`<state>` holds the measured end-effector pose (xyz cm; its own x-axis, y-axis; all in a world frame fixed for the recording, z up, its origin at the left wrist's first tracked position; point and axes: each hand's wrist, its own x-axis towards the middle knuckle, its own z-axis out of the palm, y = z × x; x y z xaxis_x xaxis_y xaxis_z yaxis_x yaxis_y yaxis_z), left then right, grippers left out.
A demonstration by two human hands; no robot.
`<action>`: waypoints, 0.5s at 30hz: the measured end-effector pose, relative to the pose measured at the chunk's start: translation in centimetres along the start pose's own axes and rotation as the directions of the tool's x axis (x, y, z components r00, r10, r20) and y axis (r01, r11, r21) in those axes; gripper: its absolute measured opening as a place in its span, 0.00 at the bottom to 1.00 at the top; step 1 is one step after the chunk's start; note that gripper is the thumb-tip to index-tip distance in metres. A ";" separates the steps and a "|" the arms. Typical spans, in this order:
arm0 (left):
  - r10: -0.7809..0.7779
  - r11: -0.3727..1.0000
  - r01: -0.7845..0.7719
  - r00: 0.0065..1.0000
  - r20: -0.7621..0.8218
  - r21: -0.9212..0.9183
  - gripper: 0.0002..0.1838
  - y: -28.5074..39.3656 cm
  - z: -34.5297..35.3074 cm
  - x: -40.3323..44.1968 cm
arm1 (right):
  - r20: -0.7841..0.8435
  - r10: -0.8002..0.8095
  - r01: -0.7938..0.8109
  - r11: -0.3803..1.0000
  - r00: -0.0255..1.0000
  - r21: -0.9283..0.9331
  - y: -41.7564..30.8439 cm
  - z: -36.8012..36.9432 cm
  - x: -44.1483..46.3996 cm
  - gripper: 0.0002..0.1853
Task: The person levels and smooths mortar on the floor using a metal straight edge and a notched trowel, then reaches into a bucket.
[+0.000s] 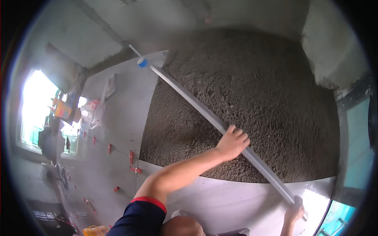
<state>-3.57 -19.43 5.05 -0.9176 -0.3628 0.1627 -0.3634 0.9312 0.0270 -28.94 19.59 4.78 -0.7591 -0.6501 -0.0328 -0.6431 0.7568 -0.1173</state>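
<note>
A long silvery metal straightedge runs diagonally from the upper left to the lower right in the head view. My left hand is closed around it a little past its middle. Near its lower right end, my right hand is also closed on it. Beneath the bar spreads a bed of dark grey, grainy mortar, smoother in some parts and rougher near the front. A blue and white round piece sits by the bar's far end; whether it is attached I cannot tell.
Large pale tiles border the mortar on the left and front. Red tile wedges stand along a joint. A plastic bag lies at the left, near a bright window. A fan and a yellow container are lower left.
</note>
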 end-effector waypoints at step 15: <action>0.231 0.973 -0.232 0.972 0.048 0.013 0.04 0.9 -2.1 5.5 | 0.366 0.332 -0.490 0.478 0.869 0.729 8.2 3.6 -14.7 0.20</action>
<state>-8.61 -20.57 8.09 -0.9834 -0.1391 0.1168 -0.1428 0.9895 -0.0241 -22.69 35.05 0.68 -0.8362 -0.3389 -0.4311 0.1379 0.6309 -0.7635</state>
